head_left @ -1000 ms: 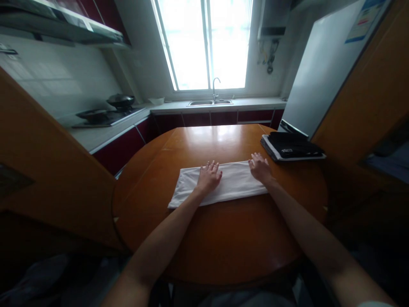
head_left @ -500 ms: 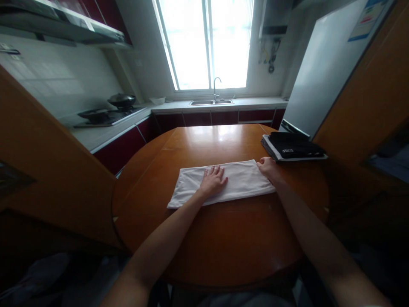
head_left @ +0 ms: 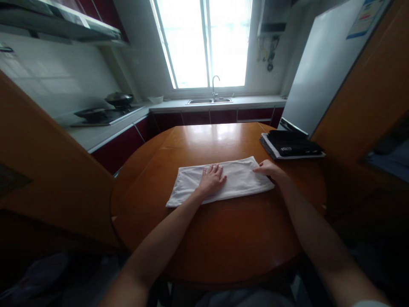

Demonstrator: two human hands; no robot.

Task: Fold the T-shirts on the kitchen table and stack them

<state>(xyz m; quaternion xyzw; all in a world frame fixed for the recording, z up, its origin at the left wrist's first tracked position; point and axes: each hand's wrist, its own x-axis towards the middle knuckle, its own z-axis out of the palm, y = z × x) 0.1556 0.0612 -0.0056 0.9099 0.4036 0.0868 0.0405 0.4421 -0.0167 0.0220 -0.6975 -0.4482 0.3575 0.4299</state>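
A folded white garment [head_left: 238, 175] lies flat as a long strip across the wooden table. My left hand [head_left: 212, 180] rests on its middle, palm down with the fingers spread. At the garment's right end, my right hand [head_left: 269, 168] has its fingers closed on the edge, with thumb and forefinger at the border. The fingertips there are partly hidden. Beyond my right hand, a stack of folded clothes [head_left: 290, 143], black on top with white and grey layers below, sits at the table's right side.
The round-ended wooden table [head_left: 230, 238] fills the middle. Behind it run a counter with a sink [head_left: 209, 101] and a stove with pans [head_left: 119, 100] at left. A refrigerator [head_left: 319, 64] stands at right, and orange wooden panels flank both sides.
My right hand has shifted slightly down along the garment's right edge, its fingers now reaching further onto the cloth. My left hand stays flat in place. The view has tilted a little.
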